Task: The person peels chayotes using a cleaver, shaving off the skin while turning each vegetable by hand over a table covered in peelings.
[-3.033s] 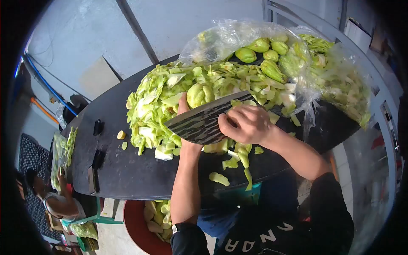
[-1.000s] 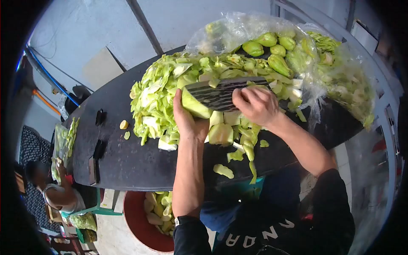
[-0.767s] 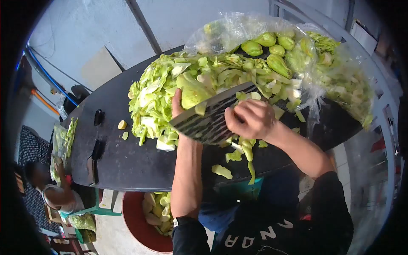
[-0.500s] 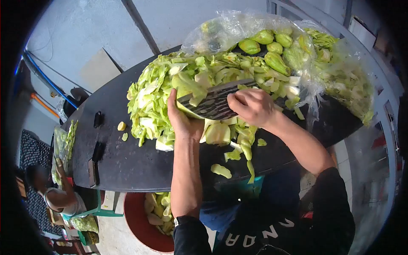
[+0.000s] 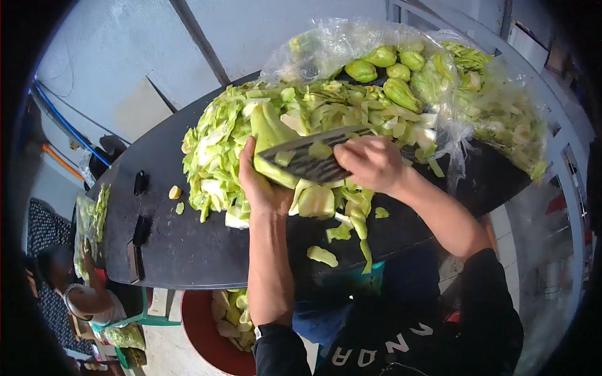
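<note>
My left hand (image 5: pixel 264 191) is closed around a pale green chayote (image 5: pixel 271 128), holding it over the table. In my right hand (image 5: pixel 370 164) is a broad knife (image 5: pixel 313 161) with a dark, streaked blade, its handle mostly hidden by my fingers. The blade lies across the chayote's near side, and small bits of green peel cling to it. Behind and beneath both hands spreads a big heap of green peelings (image 5: pixel 216 135). A cut pale chunk (image 5: pixel 316 200) sits just below the knife.
Whole chayotes (image 5: pixel 362 71) lie at the back by clear plastic bags (image 5: pixel 461 94). Black-handled tools (image 5: pixel 139 230) rest on the dark table (image 5: pixel 200 257) at left. A red tub (image 5: pixel 191 326) of pale pieces stands below its front edge. Another person (image 5: pixel 97 304) sits at far left.
The chayote has tilted more upright in my left hand. Peel that hung over the blade's upper edge is gone from there; small bits now stick to the blade's face.
</note>
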### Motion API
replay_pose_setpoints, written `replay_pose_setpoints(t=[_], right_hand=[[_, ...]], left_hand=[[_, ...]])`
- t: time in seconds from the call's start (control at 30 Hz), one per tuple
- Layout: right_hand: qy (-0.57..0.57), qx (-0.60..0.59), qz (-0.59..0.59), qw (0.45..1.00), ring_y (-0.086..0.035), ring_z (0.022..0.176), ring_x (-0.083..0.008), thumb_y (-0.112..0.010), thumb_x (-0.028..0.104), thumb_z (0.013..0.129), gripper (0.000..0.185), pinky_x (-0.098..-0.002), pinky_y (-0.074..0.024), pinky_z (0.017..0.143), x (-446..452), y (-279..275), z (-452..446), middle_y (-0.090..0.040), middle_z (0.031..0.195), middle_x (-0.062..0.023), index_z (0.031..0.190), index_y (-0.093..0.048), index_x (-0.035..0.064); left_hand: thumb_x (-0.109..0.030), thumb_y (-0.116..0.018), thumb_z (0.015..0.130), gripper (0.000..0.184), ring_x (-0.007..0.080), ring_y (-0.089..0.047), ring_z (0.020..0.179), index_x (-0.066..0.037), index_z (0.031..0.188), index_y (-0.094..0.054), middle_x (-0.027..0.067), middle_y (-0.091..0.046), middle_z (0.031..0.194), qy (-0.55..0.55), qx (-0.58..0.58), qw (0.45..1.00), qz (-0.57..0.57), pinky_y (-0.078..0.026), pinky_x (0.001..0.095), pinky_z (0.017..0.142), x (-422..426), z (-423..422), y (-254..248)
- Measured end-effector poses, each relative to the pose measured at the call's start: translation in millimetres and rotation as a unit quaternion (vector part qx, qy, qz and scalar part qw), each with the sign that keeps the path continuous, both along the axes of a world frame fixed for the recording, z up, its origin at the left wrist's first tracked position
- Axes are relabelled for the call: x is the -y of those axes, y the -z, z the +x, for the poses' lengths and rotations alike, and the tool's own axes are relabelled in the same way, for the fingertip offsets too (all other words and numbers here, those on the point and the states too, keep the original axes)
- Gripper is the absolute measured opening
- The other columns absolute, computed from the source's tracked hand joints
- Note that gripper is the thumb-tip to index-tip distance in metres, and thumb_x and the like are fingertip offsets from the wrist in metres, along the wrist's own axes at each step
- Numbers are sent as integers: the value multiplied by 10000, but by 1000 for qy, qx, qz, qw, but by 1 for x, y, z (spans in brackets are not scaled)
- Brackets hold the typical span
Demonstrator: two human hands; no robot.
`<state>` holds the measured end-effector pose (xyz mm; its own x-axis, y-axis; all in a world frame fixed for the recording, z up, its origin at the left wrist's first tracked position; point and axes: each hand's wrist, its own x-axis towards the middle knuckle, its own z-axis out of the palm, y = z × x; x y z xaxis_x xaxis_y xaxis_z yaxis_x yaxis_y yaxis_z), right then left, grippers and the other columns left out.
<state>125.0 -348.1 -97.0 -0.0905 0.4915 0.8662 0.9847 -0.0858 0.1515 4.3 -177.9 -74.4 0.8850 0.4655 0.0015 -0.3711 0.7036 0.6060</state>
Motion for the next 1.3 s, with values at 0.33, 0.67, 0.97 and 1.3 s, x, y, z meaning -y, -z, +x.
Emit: replay_pose_setpoints(t=[0.33,0.67,0.97,1.3], right_hand=[[57,-14,2,998,-610,532,-173,-639,71,750,121,-323,-482,420,0,-2,19,-521,614,-11,775,-528,115],[72,-23,-45,996,-630,551,-208,-607,69,766,115,-337,-510,435,-6,-2,17,-570,681,-22,854,-551,119],[-85,23,12,996,-597,521,-168,-625,87,737,106,-328,-482,429,6,-15,-12,-530,633,-10,759,-524,107],[69,-68,-67,993,-656,601,-254,-601,55,788,96,-374,-533,478,9,-4,14,-610,683,-45,848,-543,102]], left_hand=[[-468,-451,935,542,340,-625,1001,-23,1222,-573,155,-639,1144,41,-3,999,34,-515,449,900,12,-1,-4],[-425,-465,943,481,313,-637,1007,-77,1264,-550,130,-629,1174,34,-28,997,56,-532,525,810,10,-1,-1],[-480,-465,928,585,327,-626,1040,-8,1263,-551,166,-632,1196,52,-41,998,12,-500,437,939,-7,5,15],[-439,-470,937,518,307,-623,1030,-45,1270,-522,142,-636,1124,37,-61,994,83,-535,537,789,10,4,5]])
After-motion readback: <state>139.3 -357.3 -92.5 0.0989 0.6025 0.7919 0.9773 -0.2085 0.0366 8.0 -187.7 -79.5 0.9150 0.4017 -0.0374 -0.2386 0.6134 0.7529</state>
